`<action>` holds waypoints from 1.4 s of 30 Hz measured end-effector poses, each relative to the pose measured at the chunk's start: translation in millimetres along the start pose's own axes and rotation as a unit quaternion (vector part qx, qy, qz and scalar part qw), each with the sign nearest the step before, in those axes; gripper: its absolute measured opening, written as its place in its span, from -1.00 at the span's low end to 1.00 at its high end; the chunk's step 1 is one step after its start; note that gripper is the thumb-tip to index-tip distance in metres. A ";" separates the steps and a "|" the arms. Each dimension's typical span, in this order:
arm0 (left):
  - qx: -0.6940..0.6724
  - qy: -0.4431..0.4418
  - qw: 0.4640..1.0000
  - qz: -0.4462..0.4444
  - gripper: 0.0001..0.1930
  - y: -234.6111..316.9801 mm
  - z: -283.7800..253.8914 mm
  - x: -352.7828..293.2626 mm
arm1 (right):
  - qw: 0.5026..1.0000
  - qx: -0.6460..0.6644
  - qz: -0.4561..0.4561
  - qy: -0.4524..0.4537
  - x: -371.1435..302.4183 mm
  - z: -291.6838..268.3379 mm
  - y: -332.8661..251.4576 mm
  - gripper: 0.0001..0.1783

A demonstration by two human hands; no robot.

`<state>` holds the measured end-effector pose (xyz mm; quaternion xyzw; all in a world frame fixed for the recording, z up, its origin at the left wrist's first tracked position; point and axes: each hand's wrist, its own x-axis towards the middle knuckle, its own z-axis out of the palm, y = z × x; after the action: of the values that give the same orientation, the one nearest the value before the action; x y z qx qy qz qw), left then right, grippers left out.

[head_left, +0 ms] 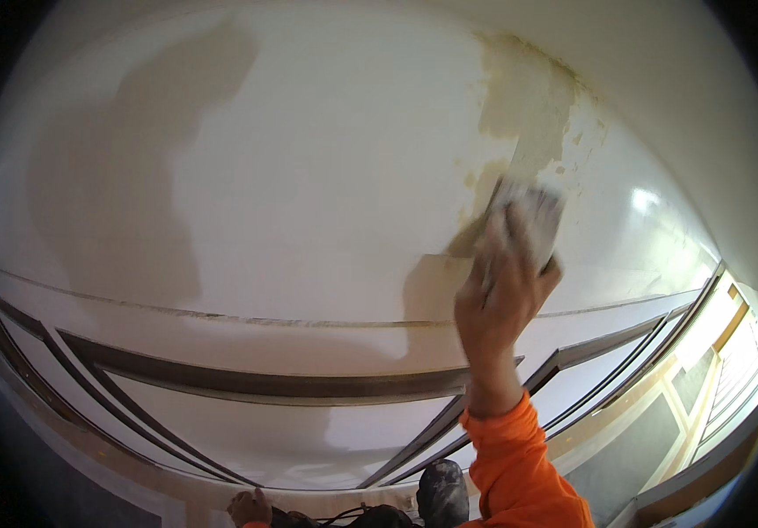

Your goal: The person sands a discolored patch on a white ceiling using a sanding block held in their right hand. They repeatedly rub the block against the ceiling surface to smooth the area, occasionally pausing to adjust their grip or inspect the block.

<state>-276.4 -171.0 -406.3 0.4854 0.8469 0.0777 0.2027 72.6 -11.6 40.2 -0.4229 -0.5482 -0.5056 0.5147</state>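
Observation:
My right hand [507, 264], in an orange sleeve, reaches up the white wall. Its fingers lie over a flat, pale, roughly rectangular scraper [537, 211] pressed to the wall; motion blurs both. Just above the tool is a damp-looking greyish patch [548, 123] with yellow-brown stains and a ragged edge. Low at the bottom edge, my left hand [250, 508] shows small, its fingers curled. Whatever it may hold cannot be made out.
Below runs a thin ridge [309, 323] along the wall, then dark framed moulding [264, 378]. A dusty black shoe or knee [442, 495] shows at the bottom. At right, a bright opening [740, 343] lies past grey floor panels [634, 449]. My shadow falls on the wall's left.

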 end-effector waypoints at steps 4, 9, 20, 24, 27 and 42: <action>0.036 0.074 0.997 -0.012 -0.36 -3.7 23.7 4.3 | 1.000 0.019 -0.012 -0.007 11.6 1.9 2.2 -0.53; -0.018 0.037 0.999 -0.014 -0.37 -5.8 13.7 -0.3 | 1.000 0.010 0.017 0.018 5.3 1.5 1.7 -0.54; 0.011 0.041 0.999 0.033 -0.40 -22.4 24.6 5.6 | 0.998 0.021 0.059 -0.017 -7.1 -7.0 -10.5 -0.66; 0.041 0.007 0.999 -0.013 -0.37 -2.7 13.1 2.9 | 0.999 0.042 0.026 -0.003 9.8 1.3 -9.5 -0.66; 0.020 0.003 1.000 -0.001 -0.35 -2.5 18.8 10.8 | 0.998 0.029 0.041 0.041 50.3 -0.5 -2.9 -0.66; 0.026 0.002 1.000 -0.006 -0.37 -4.8 12.9 10.2 | 0.999 0.036 0.023 -0.004 -16.5 -0.8 -11.1 -0.58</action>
<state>-279.4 -165.5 -422.3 0.4854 0.8518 0.0555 0.1893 63.6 -13.0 22.4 -0.4186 -0.5585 -0.4717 0.5389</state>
